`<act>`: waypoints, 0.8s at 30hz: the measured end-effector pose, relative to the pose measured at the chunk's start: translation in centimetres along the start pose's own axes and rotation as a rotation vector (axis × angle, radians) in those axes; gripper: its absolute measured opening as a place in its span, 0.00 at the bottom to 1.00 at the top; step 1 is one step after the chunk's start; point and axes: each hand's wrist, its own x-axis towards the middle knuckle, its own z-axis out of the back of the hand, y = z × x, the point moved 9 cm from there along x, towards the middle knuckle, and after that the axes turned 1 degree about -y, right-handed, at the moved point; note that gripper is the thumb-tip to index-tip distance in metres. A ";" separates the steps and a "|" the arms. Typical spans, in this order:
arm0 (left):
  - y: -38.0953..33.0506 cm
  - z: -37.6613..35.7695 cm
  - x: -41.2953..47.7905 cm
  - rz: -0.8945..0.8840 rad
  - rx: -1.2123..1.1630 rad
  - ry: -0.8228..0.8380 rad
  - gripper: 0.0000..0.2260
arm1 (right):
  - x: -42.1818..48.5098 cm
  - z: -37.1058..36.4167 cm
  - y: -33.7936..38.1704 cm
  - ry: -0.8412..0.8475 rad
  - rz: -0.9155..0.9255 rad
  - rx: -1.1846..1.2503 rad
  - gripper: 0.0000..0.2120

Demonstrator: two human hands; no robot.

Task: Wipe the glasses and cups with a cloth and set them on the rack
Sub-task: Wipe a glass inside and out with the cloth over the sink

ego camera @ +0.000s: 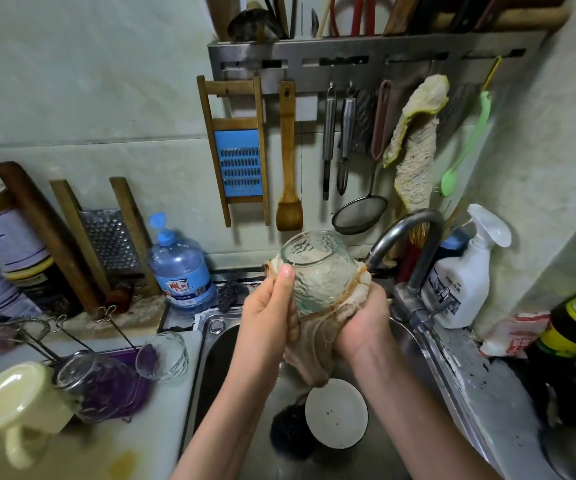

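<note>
Over the sink I hold a textured clear glass (317, 271), its base pointing up and away from me. A beige cloth (317, 344) is wrapped around its lower part and hangs down. My left hand (269, 317) grips the glass's left side, thumb lying along it. My right hand (362, 320) clutches the cloth against the glass's right side. At the left, a clear glass (163, 355), a second glass (78, 372) and a cream mug (16, 410) stand upside down on a wire rack (37, 334) over a purple mat (120, 393).
The steel sink (217, 341) below holds a white bowl (337, 412) and a dark scrubber (288, 434). A tap (414, 244) arches just right of my hands. A spray bottle (463, 278) and a blue water bottle (179, 268) flank the sink. Utensils hang on the wall behind.
</note>
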 end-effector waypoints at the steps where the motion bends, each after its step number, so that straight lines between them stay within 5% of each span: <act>1: 0.3 0.4 0.1 0.008 -0.015 -0.021 0.23 | 0.1 0.0 -0.2 0.000 -0.004 -0.012 0.35; 8: 0.2 3.6 1.8 -0.026 0.104 -0.140 0.18 | -0.5 1.9 0.0 -0.103 -0.049 -0.048 0.32; 14: 0.4 4.0 1.3 -0.086 0.207 -0.218 0.19 | 0.0 2.3 -0.9 -0.122 -0.067 -0.080 0.17; 24: 3.1 2.1 0.7 0.178 -0.148 -0.096 0.21 | 1.5 2.1 -2.5 -0.076 -0.049 -0.078 0.35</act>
